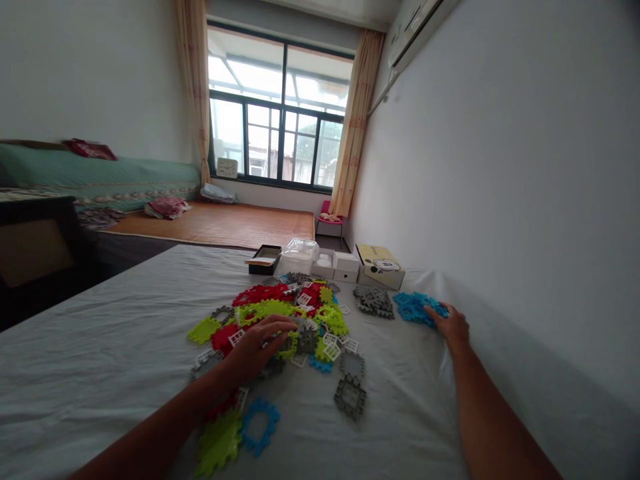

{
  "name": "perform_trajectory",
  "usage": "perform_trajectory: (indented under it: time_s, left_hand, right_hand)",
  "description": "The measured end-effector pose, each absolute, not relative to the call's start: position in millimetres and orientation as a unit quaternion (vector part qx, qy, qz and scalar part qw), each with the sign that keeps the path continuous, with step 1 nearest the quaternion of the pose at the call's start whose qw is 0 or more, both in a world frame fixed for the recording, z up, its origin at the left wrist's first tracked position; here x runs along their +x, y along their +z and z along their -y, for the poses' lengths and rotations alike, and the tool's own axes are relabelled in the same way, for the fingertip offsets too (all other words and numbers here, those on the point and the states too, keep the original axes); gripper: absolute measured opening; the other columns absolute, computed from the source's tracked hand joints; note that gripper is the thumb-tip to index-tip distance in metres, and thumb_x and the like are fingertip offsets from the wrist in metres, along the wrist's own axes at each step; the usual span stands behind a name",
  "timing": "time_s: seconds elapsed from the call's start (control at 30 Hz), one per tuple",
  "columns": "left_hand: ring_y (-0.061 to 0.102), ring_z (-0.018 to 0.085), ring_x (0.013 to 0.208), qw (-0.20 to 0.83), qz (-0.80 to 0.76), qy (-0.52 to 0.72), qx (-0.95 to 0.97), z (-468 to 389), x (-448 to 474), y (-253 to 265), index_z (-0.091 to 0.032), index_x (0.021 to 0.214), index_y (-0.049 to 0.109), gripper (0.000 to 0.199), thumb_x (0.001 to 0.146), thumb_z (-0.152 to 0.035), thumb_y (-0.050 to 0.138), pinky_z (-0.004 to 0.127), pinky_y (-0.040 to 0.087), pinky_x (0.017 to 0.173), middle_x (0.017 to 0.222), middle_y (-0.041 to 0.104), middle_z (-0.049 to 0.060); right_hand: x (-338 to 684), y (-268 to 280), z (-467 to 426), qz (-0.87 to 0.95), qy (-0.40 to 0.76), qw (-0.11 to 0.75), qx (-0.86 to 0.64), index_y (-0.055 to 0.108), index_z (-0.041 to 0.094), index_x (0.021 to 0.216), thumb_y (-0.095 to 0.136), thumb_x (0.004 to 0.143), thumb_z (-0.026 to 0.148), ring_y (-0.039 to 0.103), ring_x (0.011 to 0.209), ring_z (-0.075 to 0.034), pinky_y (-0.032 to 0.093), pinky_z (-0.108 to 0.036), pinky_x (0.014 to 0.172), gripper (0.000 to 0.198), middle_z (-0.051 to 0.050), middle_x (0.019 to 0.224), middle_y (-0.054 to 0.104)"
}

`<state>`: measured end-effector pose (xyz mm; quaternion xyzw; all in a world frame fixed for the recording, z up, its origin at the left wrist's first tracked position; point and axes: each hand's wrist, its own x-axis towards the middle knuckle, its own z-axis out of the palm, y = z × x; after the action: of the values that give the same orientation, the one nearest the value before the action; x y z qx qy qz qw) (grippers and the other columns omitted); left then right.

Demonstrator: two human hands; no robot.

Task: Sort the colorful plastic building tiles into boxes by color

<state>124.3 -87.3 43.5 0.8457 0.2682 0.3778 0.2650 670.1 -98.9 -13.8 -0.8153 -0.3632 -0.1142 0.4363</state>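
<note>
My left hand (266, 338) reaches over a mixed heap of plastic interlocking building tiles, its fingers stretched out and thumb apart. Close to its fingertips lies a grey tile (307, 340). Lime-green tiles (273, 309), red tiles (261, 293) and small white window-frame pieces (331, 351) make up the heap around it. On the right, my right hand (453, 325) has thumb and fingers closed at the edge of a pile of blue toothed tiles (416, 308). Which tile it grips is partly hidden. A pile of grey tiles (373, 302) sits just left of the blue ones.
Along the far edge stand a black open box (265, 260), a clear plastic container (299, 255), white boxes (346, 267) and a yellow box (380, 265). Loose grey (351, 397), blue (260, 427) and green tiles (219, 443) lie nearer me. A wall (540, 220) borders the right side.
</note>
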Motion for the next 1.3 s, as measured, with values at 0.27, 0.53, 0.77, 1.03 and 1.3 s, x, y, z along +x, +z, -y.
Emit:
perform_trajectory:
  time_s: [0.27, 0.53, 0.77, 1.03, 1.3]
  left_hand:
    - [0.058, 0.018, 0.106, 0.276, -0.275, 0.36, 0.848, 86.5, 123.7, 39.9, -0.022, 0.108, 0.065, 0.027, 0.091, -0.028, 0.045, 0.026, 0.049, 0.085, 0.113, 0.062, 0.006]
    - [0.058, 0.018, 0.105, 0.273, -0.281, 0.354, 0.849, 86.4, 124.2, 42.8, -0.022, 0.108, 0.065, 0.027, 0.091, -0.028, 0.046, 0.029, 0.048, 0.09, 0.112, 0.063, 0.006]
    - [0.059, 0.019, 0.104, 0.268, -0.276, 0.347, 0.856, 88.2, 125.3, 43.2, -0.021, 0.108, 0.066, 0.028, 0.091, -0.029, 0.046, 0.031, 0.047, 0.09, 0.109, 0.064, 0.007]
    - [0.059, 0.019, 0.103, 0.255, -0.276, 0.356, 0.856, 87.4, 124.6, 42.9, -0.021, 0.107, 0.066, 0.026, 0.091, -0.028, 0.046, 0.032, 0.048, 0.091, 0.109, 0.065, 0.007]
    - [0.054, 0.022, 0.11, 0.136, -0.322, 0.319, 0.881, 86.0, 116.5, 43.1, -0.026, 0.117, 0.061, 0.031, 0.088, -0.031, 0.052, 0.038, 0.043, 0.097, 0.117, 0.061, 0.006]
  right_hand:
    - [661.0, -33.4, 82.0, 0.516, -0.23, 0.315, -0.763, 0.054, 0.012, 0.116, 0.052, 0.072, 0.053, 0.053, 0.11, -0.031, 0.038, -0.044, 0.091, 0.06, -0.019, 0.115, 0.061]
    - [649.1, -18.6, 83.9, 0.536, -0.265, 0.346, -0.723, 0.06, 0.015, 0.111, 0.044, 0.083, 0.041, 0.056, 0.102, -0.028, 0.039, -0.044, 0.09, 0.042, -0.014, 0.109, 0.065]
    - [614.4, -17.5, 82.0, 0.65, -0.18, 0.244, -0.697, 0.066, 0.031, 0.109, 0.047, 0.084, 0.034, 0.051, 0.106, -0.025, 0.042, -0.042, 0.088, 0.032, -0.001, 0.115, 0.066]
    - [621.1, -22.1, 84.7, 0.595, -0.195, 0.249, -0.739, 0.068, 0.03, 0.105, 0.046, 0.084, 0.032, 0.052, 0.105, -0.027, 0.044, -0.046, 0.084, 0.03, -0.001, 0.115, 0.066]
    - [579.6, -1.0, 78.2, 0.642, -0.239, 0.289, -0.669, 0.063, 0.019, 0.112, 0.041, 0.088, 0.033, 0.052, 0.109, -0.025, 0.041, -0.04, 0.093, 0.036, -0.007, 0.115, 0.065]
